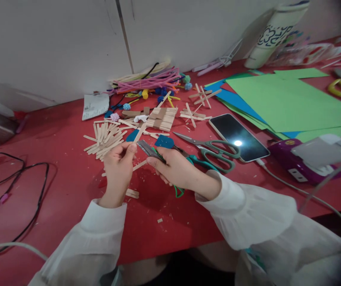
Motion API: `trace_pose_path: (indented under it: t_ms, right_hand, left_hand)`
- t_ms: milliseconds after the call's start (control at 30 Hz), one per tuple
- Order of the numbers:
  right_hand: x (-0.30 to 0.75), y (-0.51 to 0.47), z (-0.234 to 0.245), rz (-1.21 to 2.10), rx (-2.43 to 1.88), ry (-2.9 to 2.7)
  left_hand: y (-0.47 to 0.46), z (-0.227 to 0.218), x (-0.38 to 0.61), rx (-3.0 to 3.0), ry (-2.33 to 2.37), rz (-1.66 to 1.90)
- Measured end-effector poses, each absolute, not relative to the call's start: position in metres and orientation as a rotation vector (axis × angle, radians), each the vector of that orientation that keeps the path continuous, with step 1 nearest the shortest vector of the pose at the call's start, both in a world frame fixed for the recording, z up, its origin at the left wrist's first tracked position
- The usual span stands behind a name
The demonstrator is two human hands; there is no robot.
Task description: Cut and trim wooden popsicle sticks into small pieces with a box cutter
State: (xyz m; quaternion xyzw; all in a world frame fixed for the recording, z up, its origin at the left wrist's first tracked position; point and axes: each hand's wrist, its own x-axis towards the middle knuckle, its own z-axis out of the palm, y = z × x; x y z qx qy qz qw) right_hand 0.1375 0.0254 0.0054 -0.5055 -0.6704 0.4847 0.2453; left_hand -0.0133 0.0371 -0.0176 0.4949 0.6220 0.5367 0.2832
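Note:
My left hand [119,165] pinches a wooden craft stick [140,132] between thumb and fingers, its end pointing up and away. In my right hand [175,167] is a utility knife [148,149], its wide metal blade out and angled toward the stick. Blade and stick are close together; whether they touch I cannot tell. Just behind my left hand lies a loose pile of craft sticks [106,137]. A flat panel of joined sticks [162,118] lies farther back. Grey-green-handled scissors [218,150] rest to the right of my right hand.
A phone [239,137] with a cable lies at the right, before green and blue paper sheets [295,101]. Pink pipe cleaners [149,81] lie along the wall. A tumbler [273,37] stands at the back right. Black cable [39,202] loops at the left. Wood scraps dot the red table [188,228].

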Motion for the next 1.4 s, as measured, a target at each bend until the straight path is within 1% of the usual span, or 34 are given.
trace_pose_path:
  t_ms: [67,133,467,567,633,733,800,933,1067,1167,1400]
  right_hand:
    - [0.139,0.027,0.004,1.069,-1.402,-1.971]
    - [0.14,0.028,0.004,0.885,-1.414,-2.077]
    - [0.14,0.026,0.0,0.634,-1.469,-2.247]
    - [0.14,0.026,0.002,0.694,-1.466,-2.187]
    - [0.139,0.026,0.006,0.907,-1.425,-2.078]
    - [0.139,0.025,0.012,1.326,-1.383,-1.845]
    - [0.139,0.024,0.015,1.445,-1.383,-1.76]
    - [0.142,0.024,0.016,1.32,-1.374,-1.821]
    - [0.144,0.026,0.013,1.174,-1.393,-1.893]
    - [0.144,0.027,0.012,1.122,-1.405,-1.92]
    - [0.144,0.026,0.01,1.093,-1.406,-1.94]
  left_hand:
    - [0.038,-0.015,-0.013,1.265,1.629,1.436]
    - [0.038,-0.013,-0.013,1.225,1.583,1.441]
    - [0.04,-0.01,-0.012,1.223,1.52,1.468]
    - [0.039,-0.009,-0.013,1.296,1.603,1.443]
    - [0.038,-0.007,-0.014,1.358,1.676,1.408]
    - [0.036,-0.005,-0.015,1.468,1.751,1.389]
    - [0.036,-0.005,-0.016,1.535,1.787,1.393]
    - [0.039,-0.009,-0.017,1.455,1.775,1.412]
    - [0.042,-0.013,-0.013,1.172,1.535,1.431]
    - [0.042,-0.013,-0.01,1.045,1.428,1.437]
    - [0.041,-0.015,-0.011,1.125,1.444,1.48]
